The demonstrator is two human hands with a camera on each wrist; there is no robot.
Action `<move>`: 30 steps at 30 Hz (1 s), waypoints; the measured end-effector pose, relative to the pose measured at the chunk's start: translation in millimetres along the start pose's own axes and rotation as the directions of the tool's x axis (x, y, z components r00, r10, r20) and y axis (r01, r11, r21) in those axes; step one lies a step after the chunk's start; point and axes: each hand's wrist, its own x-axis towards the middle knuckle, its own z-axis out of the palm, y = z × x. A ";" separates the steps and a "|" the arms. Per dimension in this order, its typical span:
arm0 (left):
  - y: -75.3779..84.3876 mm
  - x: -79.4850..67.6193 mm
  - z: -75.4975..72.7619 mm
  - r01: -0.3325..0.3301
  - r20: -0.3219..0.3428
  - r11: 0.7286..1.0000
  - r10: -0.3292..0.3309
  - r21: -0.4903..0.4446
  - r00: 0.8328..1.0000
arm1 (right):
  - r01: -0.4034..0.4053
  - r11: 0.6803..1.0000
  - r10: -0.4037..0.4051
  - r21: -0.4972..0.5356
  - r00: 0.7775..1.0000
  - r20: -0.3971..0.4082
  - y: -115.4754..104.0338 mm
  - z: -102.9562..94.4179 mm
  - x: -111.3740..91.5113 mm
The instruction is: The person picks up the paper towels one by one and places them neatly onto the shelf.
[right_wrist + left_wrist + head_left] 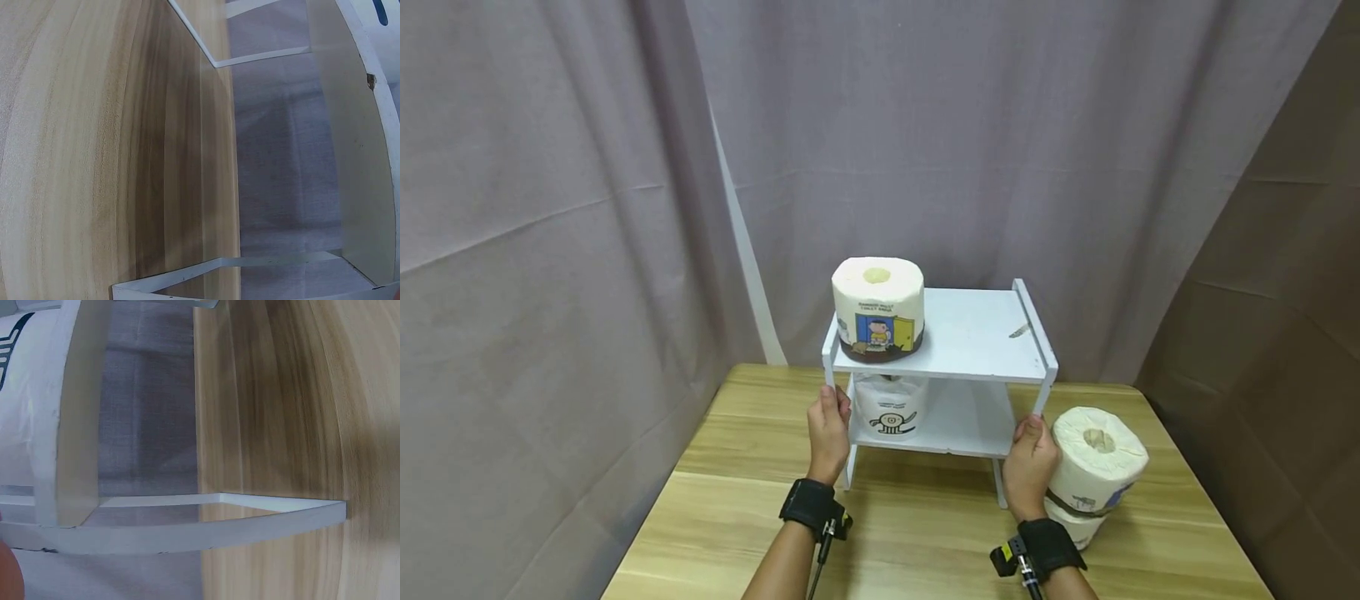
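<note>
head view: our left hand and right hand grip the white rack mid-frame; its left side bears an upper roll and a lower roll; we judge those shelved, the stacked rolls at lower right not yet.

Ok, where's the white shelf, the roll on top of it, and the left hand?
White shelf (972, 329), head view: bare top board.
Top roll (878, 313), head view: printed front.
Left hand (827, 435), head view: its middle.

No words can be read for sure, as the small letters on the top paper roll mid-frame and the lower paper roll beneath are too tiny.
</note>
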 end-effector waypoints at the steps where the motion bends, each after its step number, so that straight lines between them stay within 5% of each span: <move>1: -3.9 0.3 1.5 -0.001 -0.018 1.000 0.001 -0.004 1.000 | 0.004 1.000 -0.004 -0.002 1.000 -0.002 0.2 0.0 0.4; 5: -20.1 5.5 11.6 0.010 -0.098 1.000 -0.012 -0.012 0.995 | 0.014 1.000 -0.014 -0.002 1.000 -0.015 12.1 1.6 7.7; 13: 5.3 11.9 18.5 -0.021 -0.151 1.000 0.022 0.009 0.988 | -0.043 0.999 0.044 -0.020 0.997 0.063 24.6 -0.3 15.9; 19: 7.1 5.2 12.0 0.007 -0.161 1.000 -0.003 0.024 0.987 | -0.036 0.997 0.047 -0.068 0.986 0.161 19.0 -9.1 7.9; 30: 4.5 -1.3 9.2 -0.007 -0.141 1.000 0.010 0.023 0.990 | 0.014 0.985 0.024 -0.174 0.976 0.214 0.0 -28.9 7.4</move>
